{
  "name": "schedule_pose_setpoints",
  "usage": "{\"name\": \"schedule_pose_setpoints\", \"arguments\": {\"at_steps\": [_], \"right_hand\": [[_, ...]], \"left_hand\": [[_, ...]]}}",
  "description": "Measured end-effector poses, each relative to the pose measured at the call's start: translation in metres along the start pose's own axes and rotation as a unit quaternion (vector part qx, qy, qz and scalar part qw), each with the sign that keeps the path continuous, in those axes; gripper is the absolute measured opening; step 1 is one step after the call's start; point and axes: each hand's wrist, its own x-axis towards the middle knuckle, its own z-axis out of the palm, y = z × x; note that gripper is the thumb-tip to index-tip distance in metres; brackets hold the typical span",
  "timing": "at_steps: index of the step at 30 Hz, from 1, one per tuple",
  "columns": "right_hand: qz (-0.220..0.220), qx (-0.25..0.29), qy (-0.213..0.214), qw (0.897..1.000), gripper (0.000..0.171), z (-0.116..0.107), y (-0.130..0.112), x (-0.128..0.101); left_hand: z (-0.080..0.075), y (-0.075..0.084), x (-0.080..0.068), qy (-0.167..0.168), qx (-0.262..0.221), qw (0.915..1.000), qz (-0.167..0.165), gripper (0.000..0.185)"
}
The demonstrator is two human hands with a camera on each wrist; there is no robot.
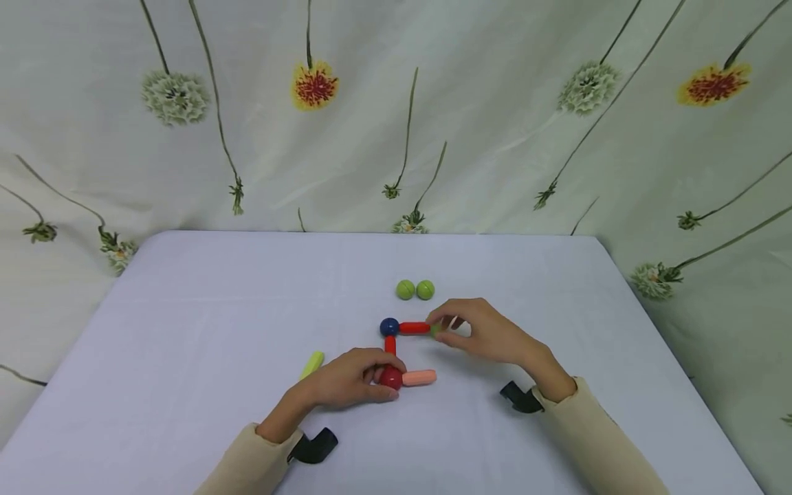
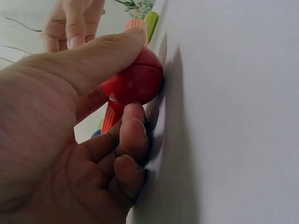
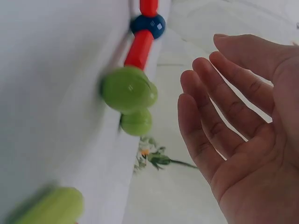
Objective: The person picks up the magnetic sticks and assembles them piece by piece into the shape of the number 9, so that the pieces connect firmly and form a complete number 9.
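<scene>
Here the left hand (image 1: 346,381) pinches the red ball (image 1: 391,377), steadying the frame. The right hand (image 1: 489,333), fingers loose and empty, hovers beside the green ball (image 3: 127,88) capping the red stick (image 1: 414,328). Next probably comes another stick, aligned carefully.

Both forearms reach forward over the table in cream sleeves, each wrist carrying a black camera mount. The left hand (image 1: 346,381) lies low with its thumb stretched forward and its fingers (image 2: 133,140) curled under, pinching. The right hand (image 1: 485,333) hangs a little farther out, its fingers (image 3: 210,116) nearly straight and loosely together, palm open, gripping nothing.
</scene>
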Motion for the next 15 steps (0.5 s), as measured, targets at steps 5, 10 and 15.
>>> {"name": "schedule_pose_setpoints", "arguments": {"at_steps": [5, 10, 15], "right_hand": [[0.025, -0.023, 0.026, 0.999, 0.03, -0.016, 0.012, 0.016], [0.037, -0.038, 0.034, 0.998, 0.034, -0.024, 0.024, 0.034], [0.054, -0.032, 0.024, 0.998, 0.034, -0.025, 0.035, 0.048]], "left_hand": [[0.0, 0.002, 0.0, -0.004, 0.0, 1.0, -0.007, 0.033], [-0.001, 0.003, -0.001, -0.003, -0.005, 0.9999, -0.009, 0.033], [0.0, 0.004, -0.001, -0.005, -0.008, 0.9999, -0.01, 0.033]]}}
